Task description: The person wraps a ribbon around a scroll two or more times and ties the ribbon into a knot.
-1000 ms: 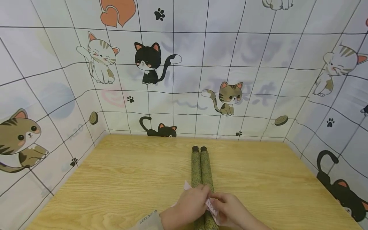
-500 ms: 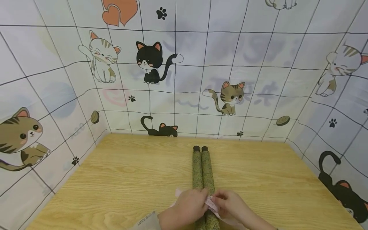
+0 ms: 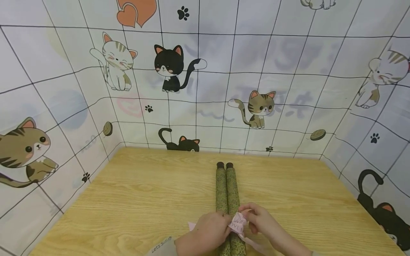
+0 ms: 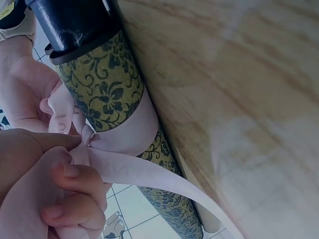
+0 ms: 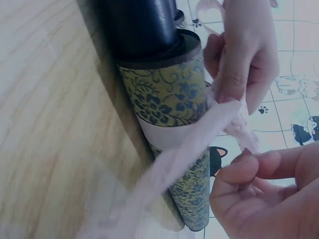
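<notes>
Two long tubes, the left tube (image 3: 221, 188) and the right tube (image 3: 232, 188), lie side by side on the table. Green-gold fabric with a dark floral pattern covers them, and their far ends are dark. Pale pink ribbon (image 5: 172, 137) with printed letters wraps round the tubes, crossing in a knot (image 4: 85, 135). My left hand (image 3: 209, 229) pinches the ribbon at this knot, thumb on top, and more ribbon passes through its curled fingers. Just right of it, my right hand (image 3: 264, 224) pinches a bunched ribbon loop (image 3: 237, 223) between thumb and fingertips. A loose tail trails beneath the right hand.
The wood-grain table (image 3: 153, 185) extends to both sides of the tubes. A white grid-patterned cloth (image 3: 211, 89) with printed cats stands behind and at both sides. Black end pieces (image 4: 75, 25) show close up at the tubes' near ends.
The ribbon between my hands has bunched into a loop that stands over the tubes. My right hand has shifted slightly right and up, while the left keeps its pinch.
</notes>
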Demonstrator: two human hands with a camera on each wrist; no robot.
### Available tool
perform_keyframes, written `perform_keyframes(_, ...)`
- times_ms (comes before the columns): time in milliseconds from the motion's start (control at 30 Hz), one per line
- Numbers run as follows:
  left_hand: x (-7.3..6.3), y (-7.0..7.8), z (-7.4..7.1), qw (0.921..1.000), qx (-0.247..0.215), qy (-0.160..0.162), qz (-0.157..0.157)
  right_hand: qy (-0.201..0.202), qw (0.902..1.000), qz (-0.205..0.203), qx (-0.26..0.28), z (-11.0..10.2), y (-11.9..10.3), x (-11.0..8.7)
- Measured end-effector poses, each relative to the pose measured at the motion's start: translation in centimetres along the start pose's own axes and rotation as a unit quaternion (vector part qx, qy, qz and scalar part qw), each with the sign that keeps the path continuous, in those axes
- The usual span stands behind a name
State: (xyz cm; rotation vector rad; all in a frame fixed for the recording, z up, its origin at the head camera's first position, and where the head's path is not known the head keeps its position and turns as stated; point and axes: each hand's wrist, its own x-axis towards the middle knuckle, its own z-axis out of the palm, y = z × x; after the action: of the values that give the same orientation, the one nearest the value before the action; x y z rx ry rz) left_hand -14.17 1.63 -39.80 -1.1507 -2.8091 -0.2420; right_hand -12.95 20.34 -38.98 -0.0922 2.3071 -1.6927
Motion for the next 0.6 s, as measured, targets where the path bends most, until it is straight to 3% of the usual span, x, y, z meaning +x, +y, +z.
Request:
perform_keyframes(167, 0.0, 0.0, -0.1, 1.0, 0.002, 0.007, 0.002, -0.035, 0.9991, 0.01, 0.022, -0.5, -0.3, -0.1)
perform_keyframes(400, 0.1, 0.1, -0.2, 0.9999, 0.003, 0.014, -0.002, -0.045, 0.9977, 0.042, -0.026, -0.9, -0.4, -0.5)
perform_keyframes(600, 0.0, 0.1, -0.1, 0.9999, 0.001, 0.012, -0.01, -0.018, 0.9977, 0.045, -0.048, -1.7, -0.2, -1.0)
